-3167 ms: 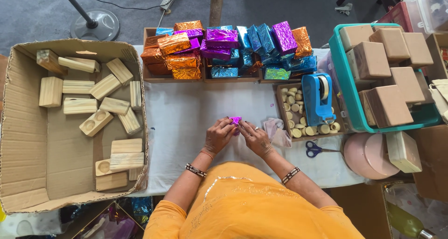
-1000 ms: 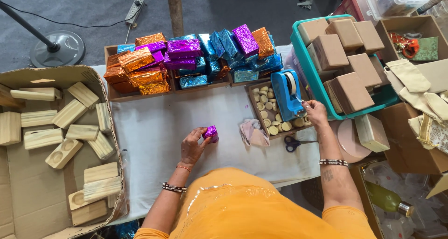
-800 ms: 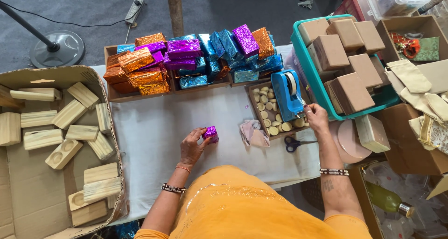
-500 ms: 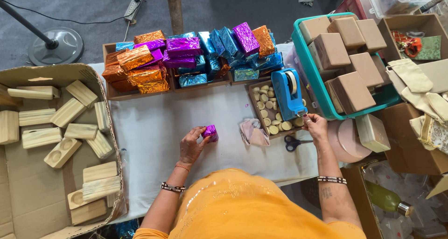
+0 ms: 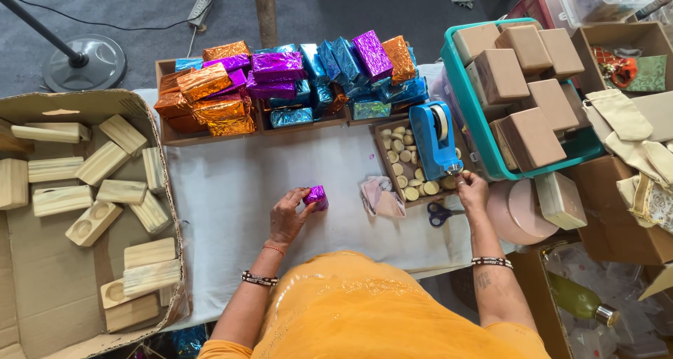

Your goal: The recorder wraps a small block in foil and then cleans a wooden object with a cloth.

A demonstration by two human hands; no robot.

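1. Since the earliest frame, right hand (image 5: 471, 189) has left the small purple foil-wrapped block (image 5: 317, 196) and now reaches to the blue tape dispenser (image 5: 434, 140), fingertips touching its lower end.
2. Whether those fingers pinch the tape end or only touch it cannot be told.
3. Left hand (image 5: 289, 217) stays on the purple block, fingers and thumb clamped around it; the block rests on the white table cloth (image 5: 231, 205).
4. Just right of the block lies a crumpled pink cloth (image 5: 381, 196).
5. Blue-handled scissors (image 5: 443, 214) lie near the right wrist.
6. The dispenser sits in a wooden tray of round pale discs (image 5: 401, 168).
7. Foil-wrapped packs (image 5: 280, 78), orange, purple and blue, fill the tray behind.
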